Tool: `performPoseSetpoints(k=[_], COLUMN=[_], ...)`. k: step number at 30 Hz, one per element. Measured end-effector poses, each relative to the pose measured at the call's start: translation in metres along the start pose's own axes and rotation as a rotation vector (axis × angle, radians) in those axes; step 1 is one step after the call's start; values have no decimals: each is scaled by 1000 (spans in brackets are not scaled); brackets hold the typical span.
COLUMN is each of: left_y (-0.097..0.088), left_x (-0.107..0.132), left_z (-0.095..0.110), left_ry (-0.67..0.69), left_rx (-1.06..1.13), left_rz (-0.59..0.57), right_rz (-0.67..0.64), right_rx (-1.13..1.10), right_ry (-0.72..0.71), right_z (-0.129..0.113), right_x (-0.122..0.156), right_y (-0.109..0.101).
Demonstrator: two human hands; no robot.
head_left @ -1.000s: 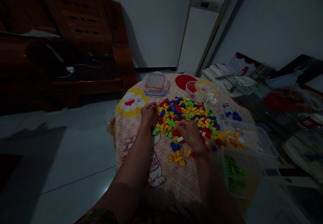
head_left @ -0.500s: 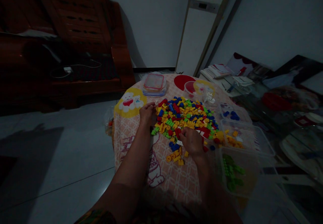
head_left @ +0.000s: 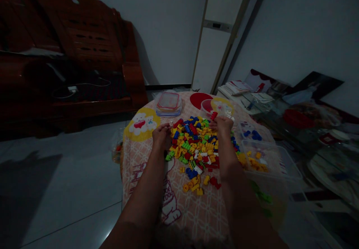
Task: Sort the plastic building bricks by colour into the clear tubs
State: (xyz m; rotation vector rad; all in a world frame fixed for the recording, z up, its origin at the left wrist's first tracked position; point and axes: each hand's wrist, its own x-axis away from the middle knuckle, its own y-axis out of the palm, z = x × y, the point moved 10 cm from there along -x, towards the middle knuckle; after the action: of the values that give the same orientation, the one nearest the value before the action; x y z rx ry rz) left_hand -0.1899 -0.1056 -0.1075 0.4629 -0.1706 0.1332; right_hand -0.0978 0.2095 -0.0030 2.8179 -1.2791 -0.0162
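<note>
over pink patterned tablecloth (head_left: 202, 213), the right hand (head_left: 223, 124) pinches a red plastic brick (head_left: 214, 115), likely fingertip-held for its smallness; left hand (head_left: 160, 133) too dark to tell.

The person's right grip (head_left: 223, 124) holds a red toy brick (head_left: 214, 115) near a round clear tub (head_left: 203, 107); the left grip (head_left: 160, 133) is at the left edge of the mixed brick pile (head_left: 186, 145) on the cloth-covered desk (head_left: 202, 209)

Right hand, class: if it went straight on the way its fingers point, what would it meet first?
Probably the round clear container, just beyond the red brick at the right hand's fingertips, though depth is unclear.
</note>
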Motion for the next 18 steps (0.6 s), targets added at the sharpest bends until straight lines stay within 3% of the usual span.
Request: performPoseSetpoints(k=[4,7,10,14,18], left_y=[-1,0,0,-1,-1], left_x=[0,-1,-2,-2,-2], left_z=[-2,-3,-4,-4,-5], left_ry=[-11,-18,-20,-15,-19], left_rx=[1,0,-10,-12,2], left_rz=[12,12,12,10,8], right_rz=[101,115,-22,-326,-406], right_rx=[-7,2,154,662,1137], right_ry=[44,21,-62,-266,-397], right_z=[-15,-19,-14,1,14], right_x=[-36,-35,-11,40,67], right_y=[1,-1,11,49,69])
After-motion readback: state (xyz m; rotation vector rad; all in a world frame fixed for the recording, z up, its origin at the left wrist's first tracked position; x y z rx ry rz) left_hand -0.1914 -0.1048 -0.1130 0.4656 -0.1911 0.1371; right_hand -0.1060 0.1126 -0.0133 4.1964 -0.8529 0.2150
